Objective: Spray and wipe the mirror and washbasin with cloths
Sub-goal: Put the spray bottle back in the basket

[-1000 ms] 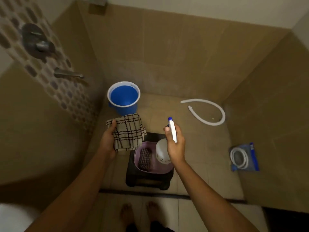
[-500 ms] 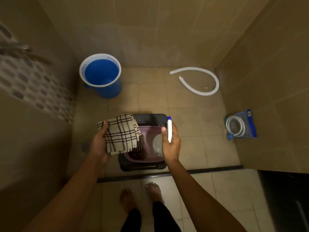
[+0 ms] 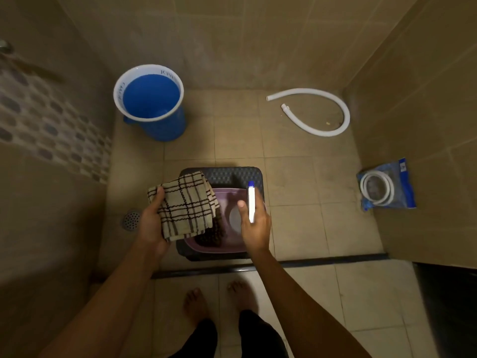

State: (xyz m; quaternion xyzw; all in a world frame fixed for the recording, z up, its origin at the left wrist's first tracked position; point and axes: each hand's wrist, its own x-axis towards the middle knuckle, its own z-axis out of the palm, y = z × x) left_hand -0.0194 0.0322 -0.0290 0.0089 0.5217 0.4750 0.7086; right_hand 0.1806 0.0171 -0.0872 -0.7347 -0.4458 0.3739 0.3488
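My left hand [image 3: 151,223] grips a folded beige cloth with dark checks [image 3: 184,205]. My right hand [image 3: 254,226] holds a white spray bottle with a blue tip [image 3: 251,201], its round body below the fingers. Both hands hover over a purple tub [image 3: 224,197] that sits on a dark plastic stool [image 3: 232,175]. A second, darker cloth [image 3: 210,237] lies inside the tub. No mirror or washbasin is in view.
A blue bucket [image 3: 154,104] stands at the back left of the tiled floor. A white corrugated hose [image 3: 320,109] lies at the back right, a bagged coiled hose [image 3: 386,184] by the right wall. A floor drain [image 3: 131,219] sits left of the stool. My bare feet [image 3: 219,298] are below.
The view has tilted down from the wall and tap toward the floor. Both hands have stayed over the tub, still holding the cloth and the bottle.
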